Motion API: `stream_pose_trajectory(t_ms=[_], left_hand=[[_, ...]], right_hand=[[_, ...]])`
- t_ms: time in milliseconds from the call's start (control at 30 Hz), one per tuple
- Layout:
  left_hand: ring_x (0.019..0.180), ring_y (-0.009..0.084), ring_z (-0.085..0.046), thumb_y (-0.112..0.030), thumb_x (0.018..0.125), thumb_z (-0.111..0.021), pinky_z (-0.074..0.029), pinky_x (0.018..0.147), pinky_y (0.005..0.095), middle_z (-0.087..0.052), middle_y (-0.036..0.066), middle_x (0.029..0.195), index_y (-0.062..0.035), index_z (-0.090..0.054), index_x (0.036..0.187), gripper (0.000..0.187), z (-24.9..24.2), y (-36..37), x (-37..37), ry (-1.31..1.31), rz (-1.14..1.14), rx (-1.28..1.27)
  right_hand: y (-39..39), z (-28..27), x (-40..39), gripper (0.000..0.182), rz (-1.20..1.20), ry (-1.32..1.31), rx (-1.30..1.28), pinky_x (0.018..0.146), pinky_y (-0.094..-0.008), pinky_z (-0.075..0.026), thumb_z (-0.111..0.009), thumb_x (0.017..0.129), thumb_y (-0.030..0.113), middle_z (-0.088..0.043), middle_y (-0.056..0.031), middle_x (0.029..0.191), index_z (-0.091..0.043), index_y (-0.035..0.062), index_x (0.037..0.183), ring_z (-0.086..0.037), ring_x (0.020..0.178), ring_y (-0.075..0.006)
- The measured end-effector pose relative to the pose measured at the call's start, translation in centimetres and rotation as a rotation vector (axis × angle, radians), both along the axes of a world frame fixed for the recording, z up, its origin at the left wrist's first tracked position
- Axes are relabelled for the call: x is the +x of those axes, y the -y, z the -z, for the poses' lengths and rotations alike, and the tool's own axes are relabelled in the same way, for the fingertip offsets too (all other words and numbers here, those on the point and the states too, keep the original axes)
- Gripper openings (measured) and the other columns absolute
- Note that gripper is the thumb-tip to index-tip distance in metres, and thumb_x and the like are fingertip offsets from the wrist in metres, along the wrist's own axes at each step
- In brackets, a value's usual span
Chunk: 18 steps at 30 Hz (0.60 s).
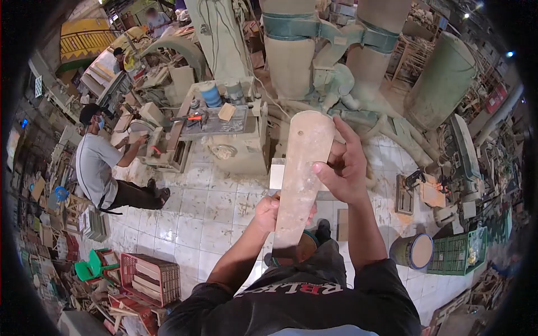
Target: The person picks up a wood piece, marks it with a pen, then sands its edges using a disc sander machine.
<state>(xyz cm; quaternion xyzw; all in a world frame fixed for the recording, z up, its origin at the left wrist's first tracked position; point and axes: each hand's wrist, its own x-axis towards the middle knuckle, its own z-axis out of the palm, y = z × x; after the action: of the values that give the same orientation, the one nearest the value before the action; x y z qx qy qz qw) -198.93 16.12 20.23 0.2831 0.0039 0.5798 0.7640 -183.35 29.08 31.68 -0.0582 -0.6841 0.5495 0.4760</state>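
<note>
A long, flat wooden board [302, 173] with a rounded top end and a small hole near that end is held up in front of my body. My left hand [268, 214] is closed around its lower left edge, and some of its fingers are hidden behind the wood. My right hand [346, 165] grips the upper right edge, thumb on the front face and fingers along the side and back. Beneath the board, a pale block-like surface [277, 173] partly shows.
Ahead stands a dusty machine with a metal table [216, 124] bearing tools and a blue spool [210, 94]. A person [103, 159] works at a bench on the left. A red crate [150, 279] is lower left; a round bin [412, 251] and green crate [457, 252] are right.
</note>
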Motion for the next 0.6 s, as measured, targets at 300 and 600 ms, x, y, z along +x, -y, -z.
stream_pose_trajectory(t_ms=[300, 600], left_hand=[[0.117, 0.0458, -0.064, -0.04, 0.075, -0.064, -0.054, 0.097, 0.0546, -0.06, 0.036, 0.132, 0.0068, -0.048, 0.148, 0.088, -1.4, 1.5, -2.4, -0.042, -0.021, 0.052], [0.116, 0.0423, -0.065, -0.043, 0.083, -0.06, -0.054, 0.096, 0.053, -0.06, 0.032, 0.135, 0.0061, -0.047, 0.15, 0.084, -2.9, 2.5, -2.3, -0.066, 0.011, 0.078]], right_hand=[[3.9, -2.8, -0.9, 0.09, 0.066, -0.076, 0.171, 0.075, -0.0268, -0.055, -0.075, 0.088, 0.0, -0.07, -0.0169, 0.116, -0.023, 0.004, 0.162, -0.072, 0.093, -0.0165], [2.1, -7.8, -0.9, 0.084, -0.029, 0.122, 0.233, 0.093, -0.0316, -0.055, -0.074, 0.081, -0.001, -0.059, -0.0112, 0.131, -0.035, 0.0065, 0.155, -0.063, 0.112, -0.0165]])
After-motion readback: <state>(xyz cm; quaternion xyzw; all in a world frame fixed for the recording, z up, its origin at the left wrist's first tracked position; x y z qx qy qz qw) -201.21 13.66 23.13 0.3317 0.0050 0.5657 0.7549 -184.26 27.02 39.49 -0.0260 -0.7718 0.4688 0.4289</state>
